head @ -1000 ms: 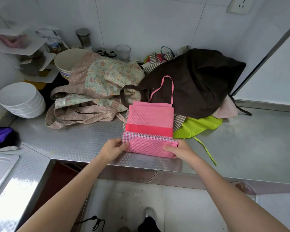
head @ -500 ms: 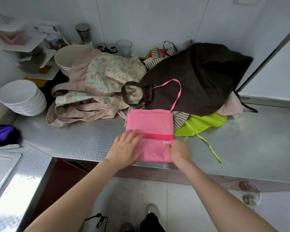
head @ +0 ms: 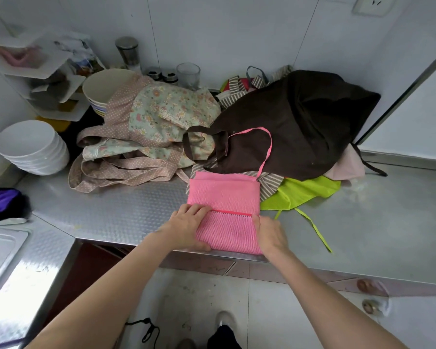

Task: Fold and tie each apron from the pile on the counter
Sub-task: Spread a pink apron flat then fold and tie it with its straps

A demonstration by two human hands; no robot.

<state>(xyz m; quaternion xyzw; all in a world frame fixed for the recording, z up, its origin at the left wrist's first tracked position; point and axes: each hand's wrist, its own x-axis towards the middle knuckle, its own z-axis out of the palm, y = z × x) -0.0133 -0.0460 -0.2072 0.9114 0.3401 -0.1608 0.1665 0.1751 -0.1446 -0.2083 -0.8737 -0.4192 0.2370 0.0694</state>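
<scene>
The folded apron (head: 223, 197) at the worktop's front edge is bright pink with a fine woven stripe, a darker pink-red band and a pink neck loop (head: 267, 147); behind it lie a plain dark brown apron (head: 300, 127), a lime green one (head: 305, 191), a pale pink one (head: 347, 165), a brown-and-cream striped one (head: 233, 90), and a mint floral apron (head: 166, 109) trimmed in dusty pink with small white dots. The worktop (head: 126, 207) is silver-grey metal with an embossed dimple pattern, the stacked bowls (head: 33, 149) are white, and the cloth (head: 3, 204) at the far left looks purple and black, though it is partly cut off. The wall tiles (head: 224, 28) are plain white.
</scene>
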